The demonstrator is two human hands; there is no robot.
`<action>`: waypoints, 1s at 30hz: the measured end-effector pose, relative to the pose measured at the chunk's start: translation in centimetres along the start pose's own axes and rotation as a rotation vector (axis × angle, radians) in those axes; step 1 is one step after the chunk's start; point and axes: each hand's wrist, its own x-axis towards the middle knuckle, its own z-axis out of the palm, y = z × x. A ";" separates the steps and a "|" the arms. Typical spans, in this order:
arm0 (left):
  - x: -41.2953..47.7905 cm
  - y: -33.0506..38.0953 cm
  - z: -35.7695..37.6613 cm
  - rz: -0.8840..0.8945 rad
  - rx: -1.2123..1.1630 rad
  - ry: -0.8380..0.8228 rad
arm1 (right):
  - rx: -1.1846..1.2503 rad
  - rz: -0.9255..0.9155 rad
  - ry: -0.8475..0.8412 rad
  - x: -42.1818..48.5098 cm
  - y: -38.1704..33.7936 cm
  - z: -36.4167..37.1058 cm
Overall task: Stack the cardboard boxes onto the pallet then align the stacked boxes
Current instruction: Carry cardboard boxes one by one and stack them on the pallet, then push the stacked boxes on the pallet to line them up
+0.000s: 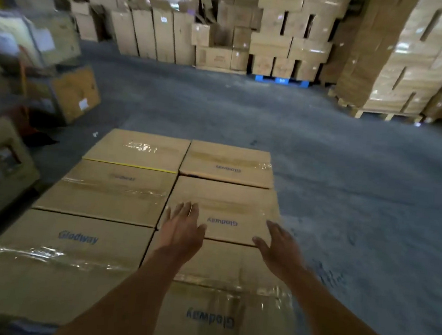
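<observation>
Several taped cardboard boxes printed "Glodway" lie flat in two rows in front of me; the pallet under them is hidden. The middle box of the right row (226,209) sits a little higher than the near right box (227,304). My left hand (183,226) reaches out with straight fingers over the middle box's near left corner. My right hand (277,244) is spread with straight fingers over its near right corner. Neither hand grips anything; whether they touch the box I cannot tell. The left row's near box (63,254) lies level beside them.
Grey concrete floor (348,194) stretches to the right and ahead. Tall wrapped box stacks on pallets (405,64) stand at the back and right, one on a blue pallet (281,80). Loose boxes (75,92) and wrapped goods crowd the left side.
</observation>
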 end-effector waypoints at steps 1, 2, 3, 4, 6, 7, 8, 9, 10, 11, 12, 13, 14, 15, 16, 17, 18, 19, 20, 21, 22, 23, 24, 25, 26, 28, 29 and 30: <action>0.5 0.4 -0.2 -0.013 0.004 0.037 | -0.007 -0.051 -0.007 1.3 -0.2 -0.1; 0.9 1.0 -0.4 -0.031 0.002 0.071 | -0.016 -0.103 -0.015 2.6 -0.3 -0.3; 1.0 1.5 -0.5 -0.054 -0.007 0.098 | -0.018 -0.151 -0.028 3.8 -0.3 -0.4; 1.0 2.1 -0.6 -0.088 -0.020 0.125 | -0.014 -0.201 -0.040 5.0 -0.3 -0.5; 0.6 3.3 -0.2 -0.219 -0.034 0.155 | -0.014 -0.305 -0.108 6.8 -0.3 -0.8; 0.1 4.0 0.0 -0.296 -0.028 0.169 | -0.031 -0.365 -0.152 7.4 -0.2 -1.0; -0.6 4.7 0.5 -0.361 -0.020 0.188 | -0.049 -0.426 -0.190 7.8 -0.1 -1.1; -1.5 5.4 1.0 -0.415 -0.014 0.209 | -0.068 -0.478 -0.222 8.1 0.2 -1.2; -2.6 6.1 1.3 -0.466 -0.009 0.225 | -0.086 -0.535 -0.238 8.4 0.3 -1.3; -3.7 7.0 1.6 -0.527 -0.011 0.226 | -0.101 -0.586 -0.253 8.7 0.4 -1.4; -5.1 8.0 1.8 -0.585 -0.006 0.219 | -0.109 -0.633 -0.272 8.8 0.6 -1.5; -6.4 9.0 1.8 -0.646 -0.004 0.200 | -0.111 -0.672 -0.293 8.8 0.6 -1.6; -7.5 10.0 1.6 -0.706 0.006 0.208 | -0.111 -0.714 -0.313 8.7 0.7 -1.6; -8.6 11.0 1.6 -0.754 0.016 0.227 | -0.109 -0.746 -0.337 8.4 0.8 -1.7; -9.5 12.0 1.4 -0.792 0.021 0.249 | -0.104 -0.777 -0.349 8.2 0.8 -1.6; -10.5 13.0 1.5 -0.825 0.029 0.266 | -0.102 -0.803 -0.361 8.2 0.9 -1.8; -11.4 13.9 1.8 -0.850 0.046 0.283 | -0.107 -0.834 -0.368 8.2 1.1 -2.0; -12.1 15.0 2.0 -0.872 0.069 0.306 | -0.107 -0.867 -0.368 8.2 1.6 -2.3; -13.1 16.8 2.3 -0.909 0.093 0.337 | -0.107 -0.918 -0.376 8.0 2.2 -2.8; -13.8 17.7 2.6 -0.918 0.109 0.362 | -0.100 -0.939 -0.380 8.1 2.5 -3.0; -14.3 18.6 2.8 -0.921 0.122 0.381 | -0.090 -0.952 -0.385 8.1 2.7 -3.3; -14.9 20.2 3.2 -0.942 0.140 0.404 | -0.086 -0.989 -0.392 8.0 3.4 -3.7; -15.5 21.8 3.9 -0.966 0.152 0.424 | -0.088 -1.034 -0.389 7.8 4.5 -4.2; -16.1 23.6 4.8 -0.988 0.162 0.436 | -0.091 -1.072 -0.388 7.7 5.7 -4.6; -16.6 25.4 5.9 -1.007 0.172 0.444 | -0.097 -1.101 -0.391 7.5 7.2 -5.0; -17.5 29.3 8.4 -1.062 0.159 0.466 | -0.108 -1.168 -0.411 7.0 10.4 -5.8; -17.9 31.7 10.0 -1.093 0.142 0.460 | -0.133 -1.180 -0.442 6.6 12.3 -6.3; -18.2 34.2 11.5 -1.112 0.129 0.462 | -0.154 -1.184 -0.476 6.3 14.1 -6.7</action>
